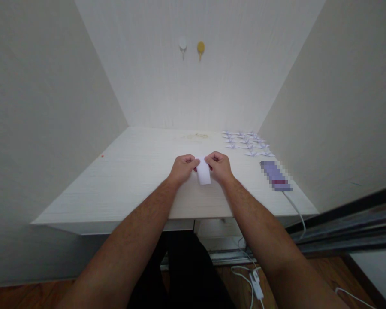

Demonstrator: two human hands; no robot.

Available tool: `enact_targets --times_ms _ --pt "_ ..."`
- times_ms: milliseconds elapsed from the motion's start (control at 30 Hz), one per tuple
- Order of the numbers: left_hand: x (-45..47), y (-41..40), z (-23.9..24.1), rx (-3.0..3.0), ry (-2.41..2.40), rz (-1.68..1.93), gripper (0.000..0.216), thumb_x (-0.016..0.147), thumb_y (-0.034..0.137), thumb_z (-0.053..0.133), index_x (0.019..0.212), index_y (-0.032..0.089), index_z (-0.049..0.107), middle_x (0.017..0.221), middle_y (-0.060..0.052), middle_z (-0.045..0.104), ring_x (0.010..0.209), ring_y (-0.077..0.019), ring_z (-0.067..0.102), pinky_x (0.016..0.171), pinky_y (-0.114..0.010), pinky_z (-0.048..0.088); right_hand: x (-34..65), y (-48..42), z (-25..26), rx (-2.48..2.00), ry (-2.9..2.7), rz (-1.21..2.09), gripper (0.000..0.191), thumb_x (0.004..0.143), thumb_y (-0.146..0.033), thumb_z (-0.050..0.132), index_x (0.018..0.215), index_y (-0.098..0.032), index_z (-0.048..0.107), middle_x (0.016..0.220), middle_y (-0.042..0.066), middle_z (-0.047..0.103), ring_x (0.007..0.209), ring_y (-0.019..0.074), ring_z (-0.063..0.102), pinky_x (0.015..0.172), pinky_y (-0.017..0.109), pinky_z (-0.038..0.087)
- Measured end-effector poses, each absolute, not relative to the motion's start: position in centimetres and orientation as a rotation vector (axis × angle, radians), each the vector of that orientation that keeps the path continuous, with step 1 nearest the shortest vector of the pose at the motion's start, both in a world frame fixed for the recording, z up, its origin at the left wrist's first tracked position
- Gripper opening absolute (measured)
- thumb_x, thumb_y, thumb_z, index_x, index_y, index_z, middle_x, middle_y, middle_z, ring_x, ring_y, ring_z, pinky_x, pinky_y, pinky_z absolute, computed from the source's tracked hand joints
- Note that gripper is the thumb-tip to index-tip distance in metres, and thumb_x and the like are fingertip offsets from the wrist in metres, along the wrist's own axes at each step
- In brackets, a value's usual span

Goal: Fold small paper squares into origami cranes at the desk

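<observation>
Two hooks, a white hook [182, 45] and a yellow hook [200, 48], hang at the top centre of the frame on the pale back wall, which meets plain side walls left and right. Below them a whitish wooden desk [122, 180] fills the middle of the frame. Toward its far right corner lies a cluster of small folded paper cranes [246, 143], and nearer the right edge a blurred phone [275, 176] with a white cable [295, 208] running off the desk toward the wooden floor. Both forearms reach up from the bottom of the frame. At the centre, the left hand [182, 168] and right hand [219, 166] are curled, fingertips pinching the top corners of a white paper [203, 174], which hangs between them just above the desk.
</observation>
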State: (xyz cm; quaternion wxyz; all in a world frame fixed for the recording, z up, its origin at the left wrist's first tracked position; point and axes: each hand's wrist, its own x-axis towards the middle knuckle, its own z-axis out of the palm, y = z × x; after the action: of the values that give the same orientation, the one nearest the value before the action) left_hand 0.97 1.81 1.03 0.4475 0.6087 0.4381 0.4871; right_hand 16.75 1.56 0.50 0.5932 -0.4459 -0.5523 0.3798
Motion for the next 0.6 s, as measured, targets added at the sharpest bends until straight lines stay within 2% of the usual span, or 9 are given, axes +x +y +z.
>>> enact_targets --times_ms 333,600 --pt "0.84 1.74 0.99 1.537 1.076 1.185 0.028 0.07 0.038 0.066 0.056 0.016 0.056 0.052 0.002 0.056 0.049 -0.0089 0.046 0.053 -0.023 0.035 16.89 1.42 0.55 -1.064 -1.249 1.018 0.022 0.065 -0.038 0.071 0.064 -0.017 0.065 0.049 -0.004 0.053 0.045 0.0092 0.041 0.045 0.024 0.029" --pt "1.09 1.5 1.04 1.568 1.102 1.13 0.028 0.072 0.038 0.067 0.059 0.016 0.057 0.053 0.002 0.056 0.048 -0.0084 0.046 0.05 -0.022 0.034 16.85 1.66 0.16 -1.074 -1.262 0.989 0.021 0.062 -0.034 0.073 0.06 -0.016 0.063 0.051 -0.003 0.056 0.047 0.0094 0.044 0.048 0.024 0.033"
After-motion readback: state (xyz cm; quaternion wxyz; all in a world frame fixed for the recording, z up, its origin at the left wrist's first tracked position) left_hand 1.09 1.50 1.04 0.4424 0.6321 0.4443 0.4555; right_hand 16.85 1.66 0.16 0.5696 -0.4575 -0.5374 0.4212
